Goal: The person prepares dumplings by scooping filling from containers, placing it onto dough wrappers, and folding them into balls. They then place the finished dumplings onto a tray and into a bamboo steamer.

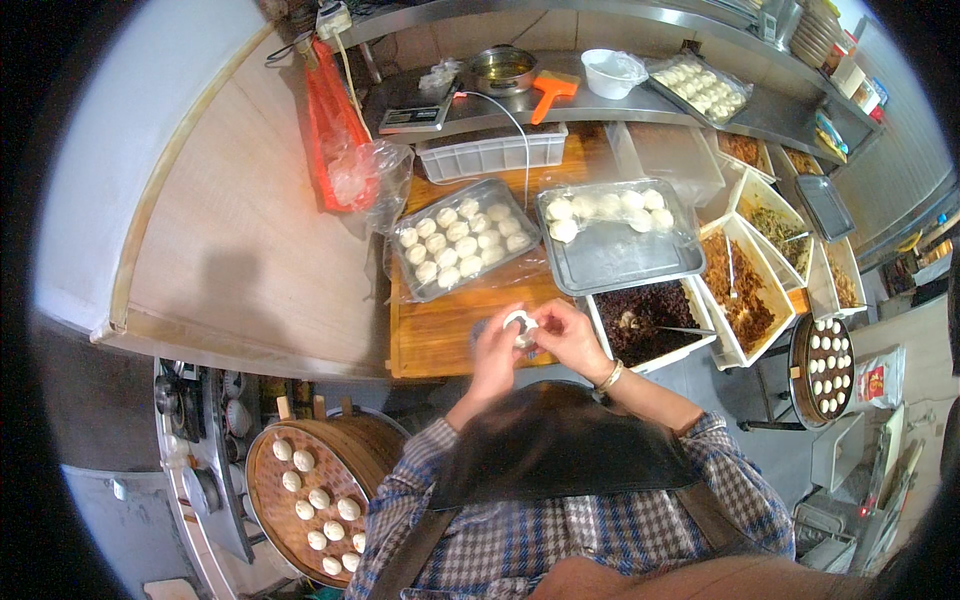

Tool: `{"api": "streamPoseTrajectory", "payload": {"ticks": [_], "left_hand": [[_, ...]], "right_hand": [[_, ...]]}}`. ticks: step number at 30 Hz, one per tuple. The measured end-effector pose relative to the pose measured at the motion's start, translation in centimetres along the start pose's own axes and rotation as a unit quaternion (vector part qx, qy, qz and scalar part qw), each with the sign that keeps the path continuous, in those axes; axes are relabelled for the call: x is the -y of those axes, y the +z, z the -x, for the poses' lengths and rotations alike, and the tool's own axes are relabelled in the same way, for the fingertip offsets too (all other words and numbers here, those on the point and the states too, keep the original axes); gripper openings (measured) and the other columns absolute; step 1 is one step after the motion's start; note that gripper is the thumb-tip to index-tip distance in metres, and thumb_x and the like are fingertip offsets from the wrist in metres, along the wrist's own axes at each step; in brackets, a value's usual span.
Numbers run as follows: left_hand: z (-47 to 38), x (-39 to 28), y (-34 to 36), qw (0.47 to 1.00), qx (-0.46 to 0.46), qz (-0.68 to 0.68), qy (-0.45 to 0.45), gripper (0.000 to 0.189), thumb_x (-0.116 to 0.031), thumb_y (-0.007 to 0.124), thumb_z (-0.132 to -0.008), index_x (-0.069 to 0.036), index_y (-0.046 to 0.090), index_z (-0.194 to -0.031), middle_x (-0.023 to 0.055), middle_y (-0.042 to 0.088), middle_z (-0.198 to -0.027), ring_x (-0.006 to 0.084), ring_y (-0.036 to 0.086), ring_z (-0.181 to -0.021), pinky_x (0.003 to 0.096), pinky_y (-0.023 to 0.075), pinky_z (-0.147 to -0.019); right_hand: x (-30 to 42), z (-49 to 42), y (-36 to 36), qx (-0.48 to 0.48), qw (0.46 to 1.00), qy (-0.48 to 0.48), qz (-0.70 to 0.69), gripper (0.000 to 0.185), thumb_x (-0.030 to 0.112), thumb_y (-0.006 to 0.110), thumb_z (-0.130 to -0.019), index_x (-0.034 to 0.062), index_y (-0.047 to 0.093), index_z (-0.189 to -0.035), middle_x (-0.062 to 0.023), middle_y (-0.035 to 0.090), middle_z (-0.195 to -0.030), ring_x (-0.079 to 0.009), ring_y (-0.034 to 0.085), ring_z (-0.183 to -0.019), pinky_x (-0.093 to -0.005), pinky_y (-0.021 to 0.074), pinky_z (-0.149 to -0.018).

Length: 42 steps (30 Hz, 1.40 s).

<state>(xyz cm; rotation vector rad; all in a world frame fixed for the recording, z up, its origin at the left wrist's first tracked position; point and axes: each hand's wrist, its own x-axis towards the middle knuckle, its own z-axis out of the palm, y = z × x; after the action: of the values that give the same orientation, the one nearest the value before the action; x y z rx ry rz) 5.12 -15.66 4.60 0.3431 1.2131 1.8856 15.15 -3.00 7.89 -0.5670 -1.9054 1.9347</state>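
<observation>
In front of my apron, my left hand (493,358) cups a small round of white dough (527,340) with dark filling in its open middle. The fingertips of my right hand (568,335), with a bracelet at the wrist, pinch the dough's right edge. Just right of my hands stands a white tub of dark purple filling (634,304), a metal utensil resting in it. Beyond my hands lies a metal tray (626,259) with dough balls at its far side under clear plastic. Left of it, a second tray (427,294) holds rows of dough balls under plastic.
A bamboo steamer (274,480) with filled buns stands low at left; another round steamer (806,390) is at right. White tubs of fillings (750,300) line the right side. The steel shelf (570,112) carries a scale (412,118), a pot (502,71) and an orange scraper (553,91).
</observation>
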Motion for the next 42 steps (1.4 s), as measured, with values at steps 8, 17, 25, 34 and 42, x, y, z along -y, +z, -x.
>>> {"api": "streamPoseTrajectory", "payload": {"ticks": [8,17,25,34,42], "left_hand": [[0.4,-0.9,0.6,0.998,0.001,0.004,0.066,0.046,-0.036,0.041,-0.106,-0.005,0.051,-0.139,0.0114,0.059,-0.13,0.0237,0.061,-0.111,0.0402,0.0505,-0.097],[0.0,-1.6,-0.4,0.99,0.087,0.108,-0.022,0.064,-0.055,0.03,-0.106,-0.001,0.055,-0.13,0.0118,0.065,-0.119,0.0215,0.064,-0.106,0.0367,0.0517,-0.092],[0.0,-1.0,0.2,0.997,0.01,0.064,-0.034,0.066,-0.055,0.029,-0.106,0.0,0.06,-0.122,0.0096,0.067,-0.111,0.0197,0.065,-0.103,0.0359,0.0524,-0.09],[0.2,-2.6,0.4,0.991,0.038,0.075,-0.105,0.067,-0.059,0.03,-0.104,-0.003,0.054,-0.133,0.006,0.066,-0.111,0.0181,0.065,-0.102,0.036,0.0539,-0.088],[0.8,-2.3,-0.5,0.992,0.106,0.019,-0.066,0.07,-0.064,0.024,-0.102,-0.01,0.049,-0.139,0.0007,0.066,-0.108,0.0101,0.063,-0.089,0.0268,0.0493,-0.059]], "right_hand": [[1.6,1.0,-0.3,-0.007,0.984,-0.111,0.138,0.013,0.004,0.072,-0.081,0.0021,0.064,-0.091,-0.0075,0.061,-0.086,-0.0156,0.063,-0.077,-0.0284,0.0517,-0.068],[3.8,1.6,0.1,0.042,0.959,-0.206,0.188,0.012,0.0,0.072,-0.082,0.0017,0.063,-0.089,-0.0036,0.059,-0.084,-0.0101,0.057,-0.071,-0.0248,0.0473,-0.061],[3.9,1.4,-0.3,0.035,0.964,-0.162,0.209,0.018,0.004,0.071,-0.08,0.0069,0.065,-0.096,-0.0073,0.06,-0.085,-0.0196,0.059,-0.068,-0.0311,0.0479,-0.061],[3.9,1.4,-0.5,0.037,0.941,-0.229,0.247,0.017,0.004,0.069,-0.079,0.0071,0.067,-0.096,-0.01,0.062,-0.089,-0.0294,0.063,-0.076,-0.0369,0.0518,-0.067],[4.9,1.5,-0.7,0.076,0.954,-0.172,0.236,0.025,0.005,0.07,-0.081,0.0048,0.067,-0.105,-0.0126,0.062,-0.092,-0.0287,0.064,-0.086,-0.0369,0.0527,-0.076]]}}
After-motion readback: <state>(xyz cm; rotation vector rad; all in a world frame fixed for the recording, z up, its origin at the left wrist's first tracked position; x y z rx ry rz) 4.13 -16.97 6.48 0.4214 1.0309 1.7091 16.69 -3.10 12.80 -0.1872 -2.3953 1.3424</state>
